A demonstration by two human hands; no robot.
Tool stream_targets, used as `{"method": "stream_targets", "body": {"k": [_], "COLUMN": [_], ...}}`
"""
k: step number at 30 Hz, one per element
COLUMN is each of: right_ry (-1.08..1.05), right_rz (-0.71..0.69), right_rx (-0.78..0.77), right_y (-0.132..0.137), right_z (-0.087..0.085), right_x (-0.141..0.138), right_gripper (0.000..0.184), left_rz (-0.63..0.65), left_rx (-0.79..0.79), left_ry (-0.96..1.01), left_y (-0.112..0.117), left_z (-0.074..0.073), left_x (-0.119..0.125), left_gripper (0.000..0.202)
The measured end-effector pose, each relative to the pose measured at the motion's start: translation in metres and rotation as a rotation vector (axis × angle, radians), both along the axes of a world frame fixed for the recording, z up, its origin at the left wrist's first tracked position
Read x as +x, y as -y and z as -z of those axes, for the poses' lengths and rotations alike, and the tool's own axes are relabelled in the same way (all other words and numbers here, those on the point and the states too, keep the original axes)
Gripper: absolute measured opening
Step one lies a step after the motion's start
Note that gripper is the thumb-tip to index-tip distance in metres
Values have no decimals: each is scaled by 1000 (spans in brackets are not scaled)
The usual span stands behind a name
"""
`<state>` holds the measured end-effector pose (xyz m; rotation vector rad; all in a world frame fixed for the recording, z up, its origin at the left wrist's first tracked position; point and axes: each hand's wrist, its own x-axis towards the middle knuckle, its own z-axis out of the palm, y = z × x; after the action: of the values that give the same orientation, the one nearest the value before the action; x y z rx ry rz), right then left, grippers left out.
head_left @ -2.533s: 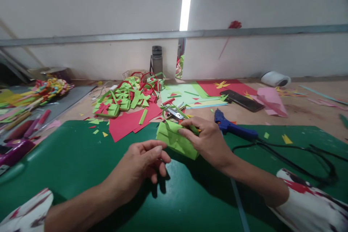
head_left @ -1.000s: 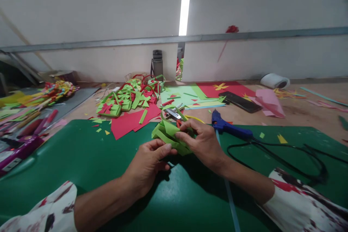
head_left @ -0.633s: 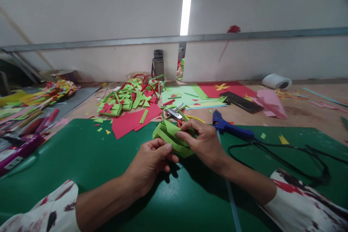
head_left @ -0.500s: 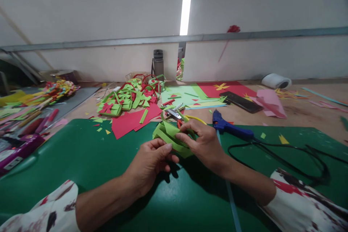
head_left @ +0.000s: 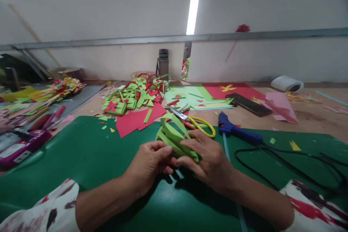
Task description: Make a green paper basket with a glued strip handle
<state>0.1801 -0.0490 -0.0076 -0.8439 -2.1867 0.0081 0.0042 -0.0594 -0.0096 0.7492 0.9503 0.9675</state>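
Both my hands hold a folded light-green paper piece (head_left: pixel 174 136) with a strip handle above the dark green cutting mat (head_left: pixel 81 159). My left hand (head_left: pixel 149 163) pinches its near left edge with curled fingers. My right hand (head_left: pixel 209 159) wraps its fingers over the right side of the paper. Yellow-handled scissors (head_left: pixel 195 121) lie just behind the paper. A blue glue gun (head_left: pixel 239 134) rests to the right of my right hand.
A pile of green and red paper pieces (head_left: pixel 133 96) and red sheets (head_left: pixel 136 119) lie behind the mat. A black phone (head_left: pixel 248 99), pink paper (head_left: pixel 281 103) and a white tape roll (head_left: pixel 286 83) sit far right. A grey bottle (head_left: pixel 163 61) stands by the partition. The gun's black cord (head_left: pixel 293 163) loops over the mat. Coloured pens and strips (head_left: pixel 35 108) lie at the left.
My left hand came up from the mat and took hold of the green paper. Both hands drew the paper nearer and turned it, uncovering the scissors behind.
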Motion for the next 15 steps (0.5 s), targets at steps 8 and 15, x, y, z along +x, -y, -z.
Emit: {"method": "stream_targets", "body": {"k": [8, 15], "right_ry": [114, 93], "right_rz": [-13, -49], "right_rx": [-36, -47], "right_y": [-1, -5], "right_z": [11, 14], "right_x": [-2, 1], "right_gripper": [28, 25], "left_rz": [138, 7], "left_rx": [-17, 286], "left_ry": [-53, -604], "left_y": [-6, -16], "left_z": [1, -11], "left_x": [-18, -50], "left_gripper": [29, 17]}}
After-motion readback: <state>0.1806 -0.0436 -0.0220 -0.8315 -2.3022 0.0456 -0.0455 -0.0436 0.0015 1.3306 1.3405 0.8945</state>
